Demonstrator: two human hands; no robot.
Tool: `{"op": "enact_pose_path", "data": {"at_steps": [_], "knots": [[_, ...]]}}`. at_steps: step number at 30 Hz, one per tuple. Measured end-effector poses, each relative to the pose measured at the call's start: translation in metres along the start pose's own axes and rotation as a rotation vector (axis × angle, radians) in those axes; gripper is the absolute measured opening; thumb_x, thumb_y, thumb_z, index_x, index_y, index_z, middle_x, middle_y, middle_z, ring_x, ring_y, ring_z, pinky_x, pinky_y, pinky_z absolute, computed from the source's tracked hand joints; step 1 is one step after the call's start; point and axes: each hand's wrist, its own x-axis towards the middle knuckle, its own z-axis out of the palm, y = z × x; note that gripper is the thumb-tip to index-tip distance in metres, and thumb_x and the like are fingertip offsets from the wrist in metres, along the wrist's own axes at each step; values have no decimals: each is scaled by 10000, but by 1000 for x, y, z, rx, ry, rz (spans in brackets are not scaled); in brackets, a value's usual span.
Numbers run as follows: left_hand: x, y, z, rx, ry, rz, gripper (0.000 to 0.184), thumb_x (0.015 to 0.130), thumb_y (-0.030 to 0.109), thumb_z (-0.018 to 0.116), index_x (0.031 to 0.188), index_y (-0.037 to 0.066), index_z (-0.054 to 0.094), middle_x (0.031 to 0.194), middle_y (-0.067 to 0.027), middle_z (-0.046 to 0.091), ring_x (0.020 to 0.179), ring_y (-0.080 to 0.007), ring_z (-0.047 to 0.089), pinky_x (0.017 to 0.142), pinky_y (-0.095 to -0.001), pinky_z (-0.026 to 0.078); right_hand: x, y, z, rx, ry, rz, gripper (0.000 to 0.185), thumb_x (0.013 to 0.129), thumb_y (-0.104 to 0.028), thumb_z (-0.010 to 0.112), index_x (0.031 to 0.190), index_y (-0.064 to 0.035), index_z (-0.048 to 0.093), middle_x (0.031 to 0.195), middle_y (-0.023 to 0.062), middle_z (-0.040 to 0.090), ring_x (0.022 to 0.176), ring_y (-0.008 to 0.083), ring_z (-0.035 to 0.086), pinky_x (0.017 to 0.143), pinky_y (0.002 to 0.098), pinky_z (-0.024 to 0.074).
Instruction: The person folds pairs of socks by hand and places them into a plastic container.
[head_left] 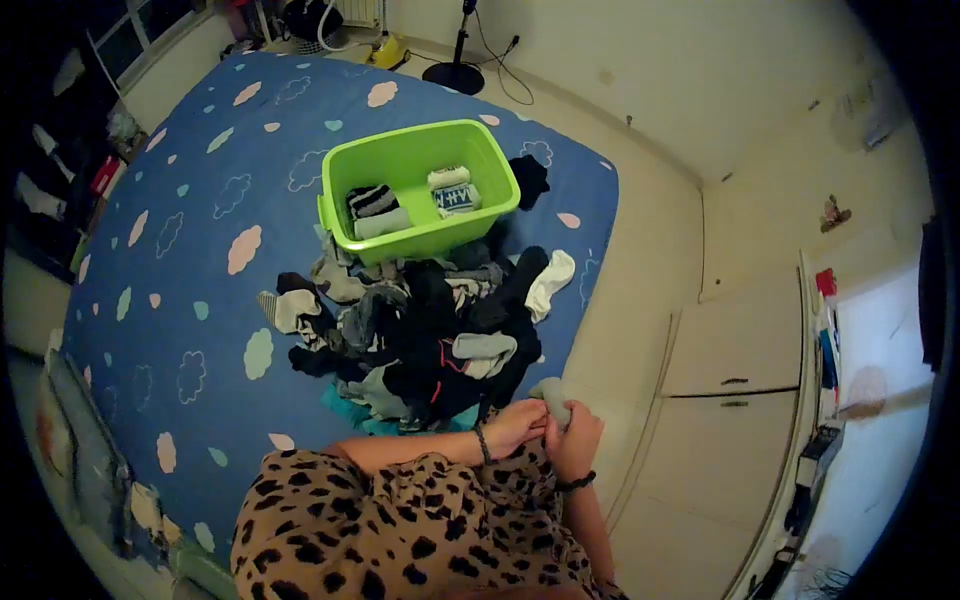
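My left hand (513,426) and my right hand (576,440) meet at the front right, close to my body. Between them is a light grey sock (551,392), its upper part showing above my fingers. Both hands are closed on it; the part inside my fingers is hidden. Just ahead lies a loose heap of socks (420,320), mostly black and grey, with a white sock (550,284) at its right edge. Behind the heap stands a green plastic tub (420,238). In it are a striped dark sock bundle (372,201), a grey bundle (383,222) and white-and-blue folded socks (457,198).
The heap and tub rest on a bed with a blue cloud-patterned sheet (190,310). A black sock (530,182) lies right of the tub. White cabinets (735,340) line the right side. A black stand base (454,77) with a cable is on the floor beyond.
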Motion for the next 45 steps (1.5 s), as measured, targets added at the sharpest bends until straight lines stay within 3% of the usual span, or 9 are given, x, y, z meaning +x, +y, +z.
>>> {"op": "enact_pose_path", "data": {"at_steps": [6,11,17,21,29,37,41,43,45], "knots": [[0,33,4,-138,88,162,264,1006,190,423,1225,57,482,1042,-31,576,941,-127,554,798,-256,462,47,-62,-11,128,-107,197,357,744,-146,694,1055,-23,569,961,162,611,887,348,554,756,409,431],[-29,87,9,-183,191,400,352,998,156,444,1323,34,380,1165,-58,544,1038,-146,550,906,-274,448,72,-83,15,294,-64,-48,357,728,-108,700,1050,-32,566,1013,144,588,954,338,532,842,406,428],[-47,166,-54,250,285,685,470,921,37,504,1365,22,351,1262,-84,509,1065,-151,541,929,-300,449,94,-87,48,587,-62,-72,325,744,-90,680,1042,-26,568,1121,188,494,1047,364,491,939,419,387],[-78,233,-92,443,615,958,468,925,62,507,1363,5,350,1215,-76,546,1034,-141,551,917,-284,450,105,-53,70,523,-127,24,295,771,-47,647,1050,-27,553,1086,181,522,1032,358,506,900,402,424],[-116,301,-121,461,769,1256,428,950,93,480,1353,16,362,1209,-84,549,1046,-143,546,911,-299,447,113,2,130,452,-216,245,110,842,-67,624,843,-21,524,784,125,511,705,266,519,649,340,438],[-143,291,-234,617,1177,1121,434,946,131,521,1339,10,381,1217,-84,528,1079,-164,514,942,-302,413,114,8,136,447,-163,207,119,843,-81,632,830,-23,529,750,110,507,660,235,502,611,334,420],[-139,284,-292,591,1193,1029,482,915,105,544,1358,16,376,1255,-99,518,1137,-195,507,968,-330,401,107,19,147,401,-238,242,112,833,-73,639,836,-27,537,755,105,513,665,226,509,620,329,424],[-134,291,-322,1053,1456,1026,496,891,85,545,1353,13,380,1269,-132,515,1182,-235,496,987,-352,391,109,15,144,388,-236,262,112,829,-71,641,839,-28,539,754,102,513,667,222,510,621,326,425],[-130,309,-326,1091,1524,1012,426,864,57,552,1272,7,441,1233,-185,518,1151,-320,515,962,-393,412,111,12,142,380,-231,275,112,826,-69,643,841,-29,540,752,100,514,669,217,512,622,323,426]]}}
